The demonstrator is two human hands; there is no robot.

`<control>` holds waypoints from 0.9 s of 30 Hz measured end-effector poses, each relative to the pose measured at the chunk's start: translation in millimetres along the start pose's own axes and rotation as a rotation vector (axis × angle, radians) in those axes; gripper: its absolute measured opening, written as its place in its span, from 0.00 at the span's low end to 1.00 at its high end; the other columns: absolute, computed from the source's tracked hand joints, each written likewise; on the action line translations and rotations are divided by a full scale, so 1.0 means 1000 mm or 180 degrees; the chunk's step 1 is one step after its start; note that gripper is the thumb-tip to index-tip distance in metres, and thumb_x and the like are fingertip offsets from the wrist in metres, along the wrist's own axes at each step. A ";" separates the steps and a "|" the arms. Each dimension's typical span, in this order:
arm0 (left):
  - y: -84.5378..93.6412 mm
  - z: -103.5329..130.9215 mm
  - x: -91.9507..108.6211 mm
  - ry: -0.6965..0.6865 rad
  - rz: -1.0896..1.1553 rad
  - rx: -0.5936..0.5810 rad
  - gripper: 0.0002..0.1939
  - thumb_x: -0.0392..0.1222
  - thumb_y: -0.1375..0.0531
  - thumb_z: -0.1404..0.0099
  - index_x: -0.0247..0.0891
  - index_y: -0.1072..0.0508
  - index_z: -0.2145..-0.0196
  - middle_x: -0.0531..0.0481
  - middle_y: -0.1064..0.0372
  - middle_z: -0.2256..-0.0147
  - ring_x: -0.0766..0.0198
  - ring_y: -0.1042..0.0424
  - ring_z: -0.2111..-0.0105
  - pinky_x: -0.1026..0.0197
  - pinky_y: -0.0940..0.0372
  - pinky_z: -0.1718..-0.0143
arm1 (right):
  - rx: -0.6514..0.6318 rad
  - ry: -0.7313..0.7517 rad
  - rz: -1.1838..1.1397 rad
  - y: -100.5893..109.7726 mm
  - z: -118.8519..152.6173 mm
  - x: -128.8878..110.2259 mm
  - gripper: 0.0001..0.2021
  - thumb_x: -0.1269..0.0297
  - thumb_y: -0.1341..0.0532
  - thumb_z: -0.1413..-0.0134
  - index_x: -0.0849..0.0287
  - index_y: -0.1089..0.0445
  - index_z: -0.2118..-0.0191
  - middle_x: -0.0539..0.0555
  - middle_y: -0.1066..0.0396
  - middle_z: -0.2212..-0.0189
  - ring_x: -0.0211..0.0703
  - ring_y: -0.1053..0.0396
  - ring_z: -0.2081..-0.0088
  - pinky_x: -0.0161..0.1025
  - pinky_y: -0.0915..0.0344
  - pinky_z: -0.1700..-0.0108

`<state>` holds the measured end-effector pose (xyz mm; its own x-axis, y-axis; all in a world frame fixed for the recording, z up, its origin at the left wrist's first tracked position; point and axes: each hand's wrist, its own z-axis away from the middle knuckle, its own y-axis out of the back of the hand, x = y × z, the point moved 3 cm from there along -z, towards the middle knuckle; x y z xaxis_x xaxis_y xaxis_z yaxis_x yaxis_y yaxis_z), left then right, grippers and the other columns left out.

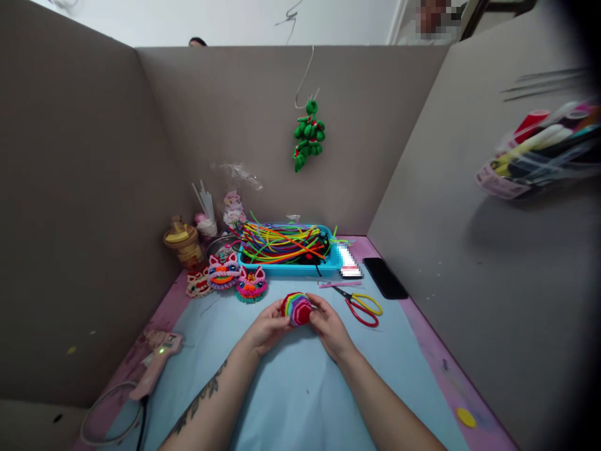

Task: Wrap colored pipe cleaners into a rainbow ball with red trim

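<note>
A small round piece of wound pipe cleaners (297, 308), striped red, purple, green and yellow, sits between both my hands above the light blue mat (300, 388). My left hand (268, 327) grips its left side. My right hand (328, 326) pinches its right side with the fingertips. Beyond them stands a blue tray (287, 268) heaped with coloured pipe cleaners (282, 241).
Red and yellow scissors (362, 307) and a black phone (385, 277) lie to the right. Two fuzzy lion-head pieces (237, 279) rest to the left, a pink glue gun (157, 360) at the near left. Grey partition walls (84, 207) enclose the desk; a green ornament (308, 134) hangs on the back wall.
</note>
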<state>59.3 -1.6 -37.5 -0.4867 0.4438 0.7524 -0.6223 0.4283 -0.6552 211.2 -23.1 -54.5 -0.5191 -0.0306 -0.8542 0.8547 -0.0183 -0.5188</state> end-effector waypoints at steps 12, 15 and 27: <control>0.001 0.000 0.015 -0.0126 0.0300 0.0908 0.25 0.37 0.29 0.54 0.35 0.27 0.56 0.44 0.28 0.58 0.60 0.30 0.61 0.60 0.37 0.56 | 0.1117 0.0769 0.1212 -0.002 0.000 -0.077 0.18 0.53 0.34 0.55 0.57 0.29 0.59 0.56 0.27 0.61 0.46 0.30 0.60 0.39 0.35 0.63; 0.006 -0.001 0.015 -0.0079 0.0379 0.1021 0.23 0.35 0.29 0.55 0.35 0.26 0.58 0.45 0.27 0.60 0.61 0.29 0.61 0.60 0.37 0.56 | 0.0823 0.0948 0.2135 -0.006 -0.032 -0.104 0.14 0.54 0.37 0.53 0.59 0.27 0.64 0.54 0.26 0.67 0.44 0.31 0.65 0.39 0.36 0.62; 0.018 -0.001 0.015 -0.0155 0.0518 0.1216 0.24 0.34 0.30 0.55 0.37 0.26 0.58 0.45 0.26 0.59 0.60 0.28 0.61 0.59 0.36 0.58 | -0.0203 0.1546 0.4458 -0.079 -0.209 -0.090 0.18 0.78 0.49 0.46 0.57 0.27 0.55 0.52 0.24 0.58 0.39 0.27 0.56 0.37 0.34 0.51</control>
<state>41.1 13.5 -37.9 -0.6202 0.4400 0.6494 -0.7131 0.0288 -0.7005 190.0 190.3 55.7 0.7466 0.3432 -0.5699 0.6529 -0.2134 0.7268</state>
